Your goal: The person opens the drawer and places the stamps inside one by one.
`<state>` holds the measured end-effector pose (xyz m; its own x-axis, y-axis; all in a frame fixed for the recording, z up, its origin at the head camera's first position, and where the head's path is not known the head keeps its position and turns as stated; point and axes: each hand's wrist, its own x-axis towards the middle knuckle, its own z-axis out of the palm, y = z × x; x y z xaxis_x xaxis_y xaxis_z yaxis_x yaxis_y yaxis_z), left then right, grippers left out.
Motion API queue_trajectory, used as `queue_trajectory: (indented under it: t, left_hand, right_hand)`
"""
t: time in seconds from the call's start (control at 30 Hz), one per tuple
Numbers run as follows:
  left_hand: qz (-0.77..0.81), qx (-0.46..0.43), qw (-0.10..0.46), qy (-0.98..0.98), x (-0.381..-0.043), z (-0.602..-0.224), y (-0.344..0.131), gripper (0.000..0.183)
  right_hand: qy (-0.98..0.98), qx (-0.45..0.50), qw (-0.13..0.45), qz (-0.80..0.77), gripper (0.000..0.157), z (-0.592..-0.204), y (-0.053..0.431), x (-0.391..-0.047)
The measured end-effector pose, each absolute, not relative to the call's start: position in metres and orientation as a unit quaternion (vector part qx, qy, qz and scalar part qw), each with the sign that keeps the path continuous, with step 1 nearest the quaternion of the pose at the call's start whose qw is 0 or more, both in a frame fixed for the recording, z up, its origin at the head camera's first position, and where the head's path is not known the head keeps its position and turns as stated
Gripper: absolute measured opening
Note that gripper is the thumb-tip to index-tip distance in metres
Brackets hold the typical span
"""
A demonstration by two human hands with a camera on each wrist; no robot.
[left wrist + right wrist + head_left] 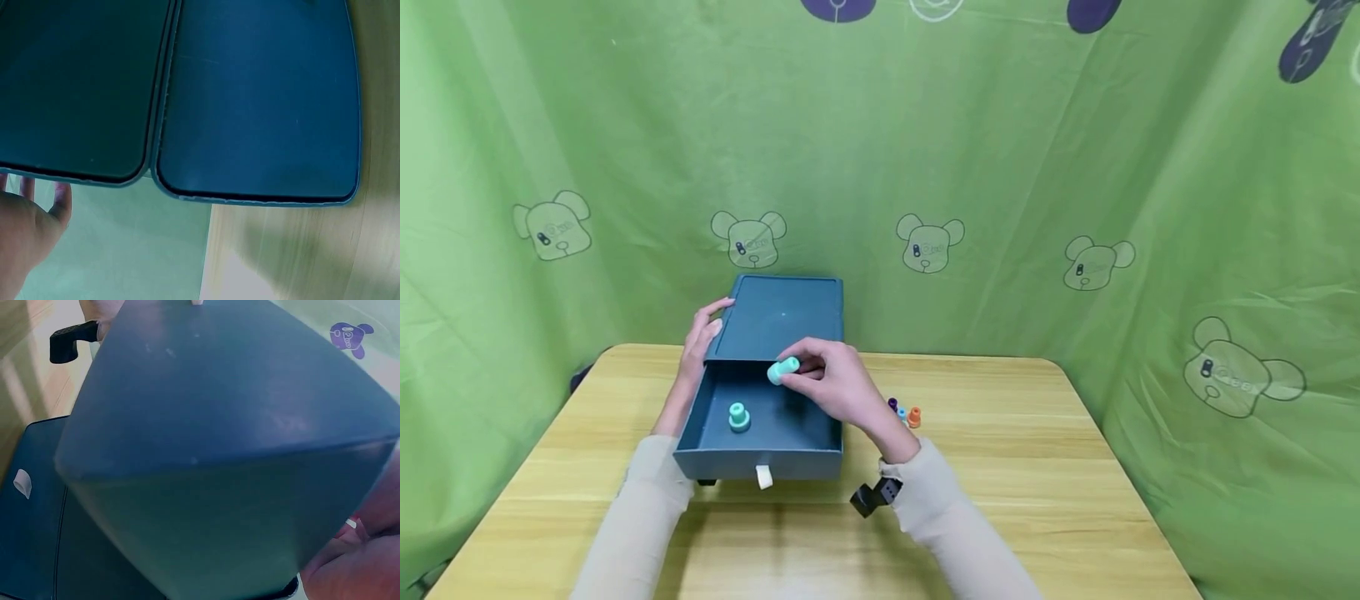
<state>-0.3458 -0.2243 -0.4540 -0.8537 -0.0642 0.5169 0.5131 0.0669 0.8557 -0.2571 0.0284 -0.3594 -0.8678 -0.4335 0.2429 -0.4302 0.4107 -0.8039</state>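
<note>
A dark blue drawer box (786,312) stands on the table with its drawer (757,464) pulled out toward me. My left hand (700,337) rests its fingers along the box's left side; in the left wrist view that hand (28,231) is at the lower left edge. Over the drawer's back right part, my right hand (838,379) pinches a mint-green stepped peg (783,371) between thumb and fingers, tilted. A second mint-green peg (739,417) stands upright on the drawer floor. Part of my right hand (356,565) shows beside the box in the right wrist view; the peg is hidden there.
Right of the drawer, close to my right forearm, small pegs in purple (892,404), light blue (902,413) and orange (914,417) stand on the wooden table (1015,467). A white pull tab (764,477) sticks out from the drawer front. Green curtains (1000,150) hang behind.
</note>
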Motion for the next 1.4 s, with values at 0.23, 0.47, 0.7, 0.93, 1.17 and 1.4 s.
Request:
queue_trajectory:
  t: [0.23, 0.47, 0.7, 0.93, 1.17, 1.4]
  left_hand:
    - [-0.664, -0.165, 0.219, -0.696, -0.346, -0.453, -0.224, 0.052]
    - [-0.664, -0.165, 0.217, -0.696, -0.347, -0.453, -0.224, 0.052]
    - [-0.662, -0.163, 0.215, -0.699, -0.347, -0.453, -0.225, 0.052]
    - [-0.664, -0.165, 0.215, -0.697, -0.346, -0.454, -0.224, 0.051]
    - [-0.657, -0.165, 0.220, -0.702, -0.346, -0.453, -0.224, 0.051]
    - [-0.660, -0.163, 0.216, -0.701, -0.346, -0.454, -0.224, 0.051]
  right_hand:
    - [0.855, -0.267, 0.000, -0.444, 0.016, -0.363, 0.021, -0.260]
    - [0.872, -0.271, 0.012, -0.407, 0.015, -0.364, 0.017, -0.261]
    - [0.890, -0.285, 0.020, -0.354, 0.018, -0.364, 0.015, -0.261]
    - [0.902, -0.293, 0.007, -0.315, 0.018, -0.366, 0.011, -0.260]
    - [0.918, -0.291, 0.003, -0.270, 0.017, -0.366, 0.008, -0.258]
    - [0.927, -0.297, -0.005, -0.229, 0.017, -0.367, 0.006, -0.257]
